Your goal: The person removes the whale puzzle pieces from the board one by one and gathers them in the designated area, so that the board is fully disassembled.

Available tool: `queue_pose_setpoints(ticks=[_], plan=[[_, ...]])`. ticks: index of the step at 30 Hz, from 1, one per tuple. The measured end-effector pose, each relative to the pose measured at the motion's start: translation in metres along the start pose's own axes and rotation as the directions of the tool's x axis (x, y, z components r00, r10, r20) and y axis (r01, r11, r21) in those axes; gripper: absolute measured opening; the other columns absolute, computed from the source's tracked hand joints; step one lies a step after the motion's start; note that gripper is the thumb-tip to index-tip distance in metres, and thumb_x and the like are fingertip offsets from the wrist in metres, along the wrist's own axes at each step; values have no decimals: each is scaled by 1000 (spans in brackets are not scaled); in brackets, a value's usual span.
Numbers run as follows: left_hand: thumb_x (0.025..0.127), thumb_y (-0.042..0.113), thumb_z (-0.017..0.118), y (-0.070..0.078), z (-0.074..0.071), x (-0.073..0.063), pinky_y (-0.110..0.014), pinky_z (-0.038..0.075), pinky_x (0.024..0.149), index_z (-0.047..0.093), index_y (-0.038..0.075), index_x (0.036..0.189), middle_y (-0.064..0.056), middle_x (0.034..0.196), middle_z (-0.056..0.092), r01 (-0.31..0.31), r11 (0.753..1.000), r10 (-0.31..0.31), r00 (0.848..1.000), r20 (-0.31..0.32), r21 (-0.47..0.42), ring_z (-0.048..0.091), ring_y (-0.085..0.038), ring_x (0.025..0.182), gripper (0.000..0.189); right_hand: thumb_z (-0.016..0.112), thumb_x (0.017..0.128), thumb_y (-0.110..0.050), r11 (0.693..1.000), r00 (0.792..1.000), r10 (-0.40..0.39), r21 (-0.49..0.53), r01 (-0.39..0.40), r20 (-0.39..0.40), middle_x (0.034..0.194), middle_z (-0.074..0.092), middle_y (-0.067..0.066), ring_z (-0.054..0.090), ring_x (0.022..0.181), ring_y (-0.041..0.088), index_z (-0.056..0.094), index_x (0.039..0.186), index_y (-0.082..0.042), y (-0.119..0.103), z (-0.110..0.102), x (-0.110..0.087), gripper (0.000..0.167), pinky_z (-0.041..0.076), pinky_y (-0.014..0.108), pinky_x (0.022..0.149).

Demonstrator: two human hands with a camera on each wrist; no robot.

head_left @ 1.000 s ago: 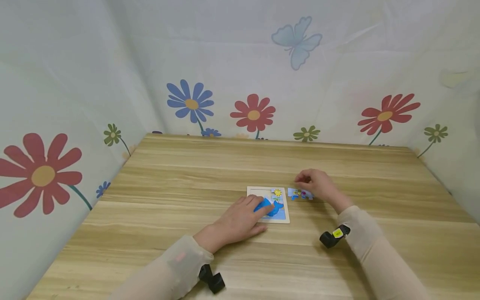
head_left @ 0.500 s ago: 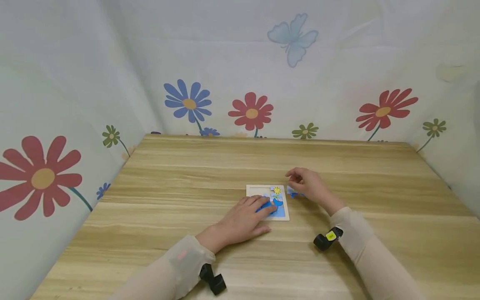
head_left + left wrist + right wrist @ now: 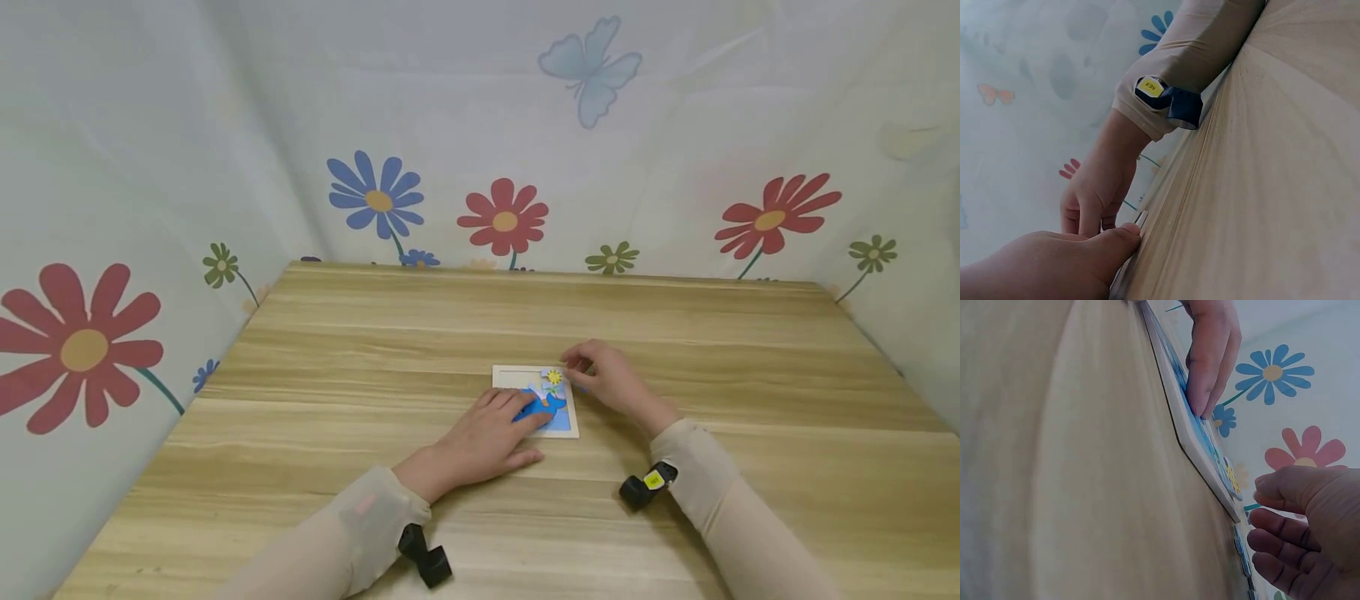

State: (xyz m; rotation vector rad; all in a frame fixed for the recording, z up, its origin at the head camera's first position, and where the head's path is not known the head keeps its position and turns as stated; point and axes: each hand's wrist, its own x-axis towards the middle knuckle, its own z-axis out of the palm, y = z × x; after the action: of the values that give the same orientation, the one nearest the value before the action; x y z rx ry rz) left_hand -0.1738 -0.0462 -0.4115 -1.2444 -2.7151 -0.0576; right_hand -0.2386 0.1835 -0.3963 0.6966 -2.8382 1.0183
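A small wooden jigsaw tray point(image 3: 562, 434) lies on the table, with blue whale pieces point(image 3: 557, 402) in its lower part. My left hand point(image 3: 483, 437) rests on it, fingers extended over the whale and the thumb by the near edge. At the tray's far right corner, a sun piece point(image 3: 554, 377) sits slightly raised in the right wrist view. My right hand point(image 3: 611, 377) hovers beside that corner, fingers loosely bent, and the right wrist view shows the sun piece apart from the thumb. Loose puzzle pieces point(image 3: 1242, 553) lie under this hand, mostly hidden in the head view.
The wooden table point(image 3: 360, 350) reaches back to a white cloth backdrop point(image 3: 660, 142) printed with flowers and a butterfly. Bare tray bottom point(image 3: 517, 379) shows at the far left of the puzzle. Each sleeve carries a black wrist camera point(image 3: 648, 486).
My right hand has moved left, from over the loose pieces to the tray's far right corner, and now covers most of those pieces. The left hand stays on the puzzle.
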Motion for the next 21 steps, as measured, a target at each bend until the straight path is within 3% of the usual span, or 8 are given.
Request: queue_pose_setpoints(ticks=[6,21], plan=[[96,52,48,0,-3,-1,-43,35,111,51,25,139,-6,143,49,16,999,-15,999,30,-32,44,-23,134,51,65,90,-11,1000,1000,-8,-7,8,16,93,63,11,59,84,19,69,105,0,-4,3,0,19,49,30,74],[96,52,49,2,0,-1,-44,36,110,50,24,139,-6,143,48,20,999,-19,1000,4,-46,43,-23,134,51,65,90,-12,1000,998,1,-24,1,57,98,63,9,58,87,18,69,101,-5,-9,3,-3,14,48,33,77]])
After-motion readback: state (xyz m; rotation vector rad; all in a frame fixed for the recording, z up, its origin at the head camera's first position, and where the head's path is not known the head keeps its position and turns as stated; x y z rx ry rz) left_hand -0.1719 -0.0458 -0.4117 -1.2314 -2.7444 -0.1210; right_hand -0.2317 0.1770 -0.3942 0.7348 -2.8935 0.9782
